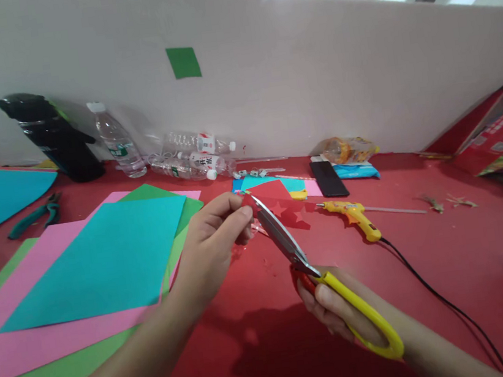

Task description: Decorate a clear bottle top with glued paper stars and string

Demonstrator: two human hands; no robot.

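Red tabletop, pale partition, and a small red piece pinched at the tips of the scissors

Clock directions below are read from the pinch, with 12 o'clock pointing away from the person, toward the partition.

The left hand grips with thumb and fingers pressed together on the small red piece. It is held above the tabletop and pokes out just past the thumb tip, toward 1 o'clock, so that only part of it shows. At 5 o'clock the right hand has its fingers closed around the yellow and red handles of the scissors. Their blades point toward 11 o'clock, tips at the right edge of the piece; whether they touch it or lie in front of it, I cannot tell.

Between 3 and 4 o'clock, near the blades, is a dark red strip with star shapes; farther out that way lies a yellow glue gun. Between 2 and 3 o'clock is a black phone.

Overlapping coloured sheets spread between 8 and 9 o'clock, a turquoise one uppermost. Pliers lie at 9 o'clock, well apart from the hand. At 10 o'clock an upright bottle stands before the partition, which bears a green square between 11 and 12.
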